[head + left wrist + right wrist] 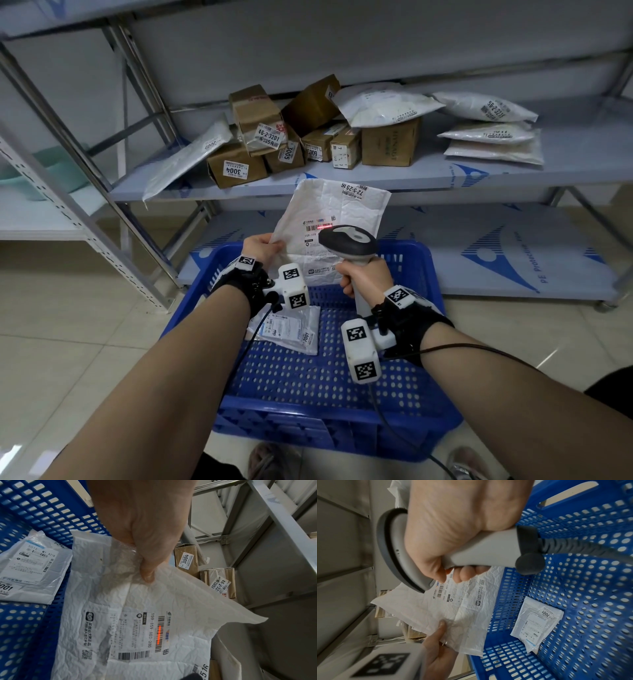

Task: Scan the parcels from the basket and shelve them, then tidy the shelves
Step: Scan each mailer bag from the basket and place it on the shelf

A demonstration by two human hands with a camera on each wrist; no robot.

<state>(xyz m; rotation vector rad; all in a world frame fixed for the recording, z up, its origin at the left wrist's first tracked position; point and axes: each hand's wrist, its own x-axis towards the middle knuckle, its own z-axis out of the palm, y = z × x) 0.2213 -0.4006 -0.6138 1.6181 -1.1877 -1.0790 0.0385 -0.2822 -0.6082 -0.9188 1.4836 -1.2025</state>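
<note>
Left hand (262, 248) is pinching the near left edge of the white bubble mailer (337, 219) in the head view, holding it up above the far rim of the blue basket (424, 260) with its long axis running away from the person toward the shelves. Right hand (364, 274) is wrapping its fingers fully round the handle of the barcode scanner (349, 241), whose head is sitting just in front of the mailer's label, to the right of the left hand. A red scan line is falling on the barcode (317, 228). One small clear-bagged parcel (291, 330) is lying flat on the basket floor between the two wrists. The middle shelf (513, 174) beyond is carrying brown cartons (236, 168) and white mailers in a loose heap.

Seen from the left wrist, the left hand (145, 534) is closing thumb and fingers on the crumpled corner of the mailer (133, 628), which is hanging away from the hand. The red line is lying along the length of the barcode (159, 635).

From the right wrist, the right hand (453, 534) is gripping the scanner (399, 555) firmly, its head pointing down at the label (453, 593). The shelf is lying beyond the mailer, so the left hand is probably the one placed to carry it there.
</note>
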